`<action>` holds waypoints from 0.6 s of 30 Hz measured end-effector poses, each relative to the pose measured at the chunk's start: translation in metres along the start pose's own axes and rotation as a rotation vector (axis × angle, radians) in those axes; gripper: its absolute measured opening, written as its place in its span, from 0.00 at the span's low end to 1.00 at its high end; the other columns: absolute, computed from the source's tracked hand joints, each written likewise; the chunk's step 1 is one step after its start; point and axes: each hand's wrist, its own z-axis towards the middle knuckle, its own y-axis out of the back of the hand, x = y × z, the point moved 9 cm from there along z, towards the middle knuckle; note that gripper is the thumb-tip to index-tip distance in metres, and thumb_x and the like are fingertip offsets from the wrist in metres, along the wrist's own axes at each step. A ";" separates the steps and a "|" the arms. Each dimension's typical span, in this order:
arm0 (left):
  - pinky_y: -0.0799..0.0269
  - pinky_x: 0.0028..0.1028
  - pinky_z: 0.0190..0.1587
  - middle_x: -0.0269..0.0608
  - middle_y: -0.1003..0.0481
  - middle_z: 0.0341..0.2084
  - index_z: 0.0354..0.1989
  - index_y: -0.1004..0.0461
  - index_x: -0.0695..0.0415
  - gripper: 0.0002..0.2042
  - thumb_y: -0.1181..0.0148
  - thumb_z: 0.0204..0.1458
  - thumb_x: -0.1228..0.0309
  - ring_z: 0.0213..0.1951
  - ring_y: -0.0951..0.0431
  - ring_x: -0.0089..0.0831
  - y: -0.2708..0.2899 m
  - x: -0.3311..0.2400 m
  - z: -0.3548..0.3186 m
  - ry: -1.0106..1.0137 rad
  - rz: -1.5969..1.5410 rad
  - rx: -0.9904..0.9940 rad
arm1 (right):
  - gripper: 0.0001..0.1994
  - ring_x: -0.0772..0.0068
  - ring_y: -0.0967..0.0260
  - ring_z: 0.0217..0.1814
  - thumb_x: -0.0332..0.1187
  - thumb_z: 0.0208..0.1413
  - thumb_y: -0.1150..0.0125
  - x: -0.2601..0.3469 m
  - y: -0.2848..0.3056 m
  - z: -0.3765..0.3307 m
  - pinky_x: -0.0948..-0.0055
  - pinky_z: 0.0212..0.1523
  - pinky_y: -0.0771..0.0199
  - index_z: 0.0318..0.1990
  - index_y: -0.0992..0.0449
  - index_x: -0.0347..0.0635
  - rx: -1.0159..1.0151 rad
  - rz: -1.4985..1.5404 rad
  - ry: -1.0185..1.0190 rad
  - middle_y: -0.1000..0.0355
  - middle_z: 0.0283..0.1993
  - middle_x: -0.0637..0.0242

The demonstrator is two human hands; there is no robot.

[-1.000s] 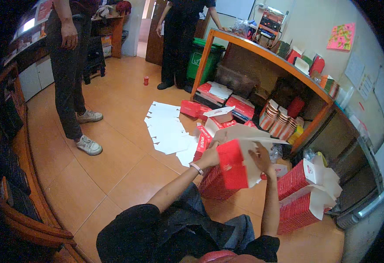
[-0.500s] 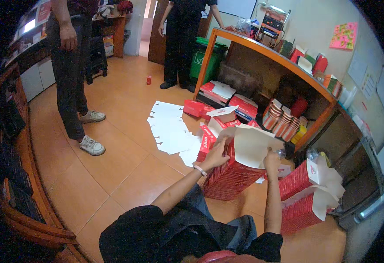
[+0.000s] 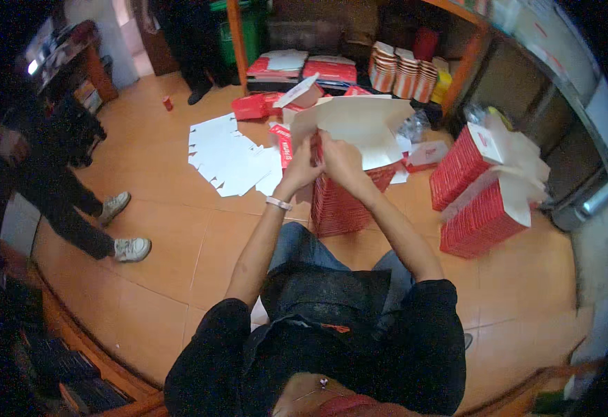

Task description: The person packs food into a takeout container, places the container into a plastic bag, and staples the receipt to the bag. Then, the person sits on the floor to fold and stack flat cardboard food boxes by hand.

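Observation:
In front of me a tall stack of nested red paper boxes (image 3: 349, 205) stands on the floor. The top box (image 3: 359, 118) has its pale inner flap raised. Both hands meet at that box's near left corner. There my left hand (image 3: 302, 165) grips the red edge from the left, its fingers closed. My right hand (image 3: 343, 161) is closed on the same corner from the right, its fingertips partly hidden. Flat white card blanks (image 3: 231, 163) lie fanned out left of the stack. Folded red boxes (image 3: 259, 105) lie just beyond it.
At the right stand two more stacks of nested red boxes, a farther one (image 3: 456, 170) and a nearer one (image 3: 481, 226). Striped paper cups (image 3: 404, 73) and packs of red cartons (image 3: 328, 69) sit under the orange-framed table (image 3: 465, 73). A person's shoe (image 3: 132, 249) is at left.
My right hand has moved from the top box's right side to its left corner, joining my left hand. The view has tilted down and turned right.

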 end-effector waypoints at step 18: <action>0.33 0.36 0.40 0.53 0.27 0.33 0.39 0.30 0.61 0.17 0.52 0.49 0.60 0.38 0.28 0.46 0.017 0.000 -0.007 0.180 0.358 -0.210 | 0.17 0.52 0.30 0.30 0.38 0.43 0.45 -0.061 0.007 -0.011 0.58 0.32 0.31 0.42 0.29 0.45 0.021 0.186 -0.230 0.29 0.33 0.53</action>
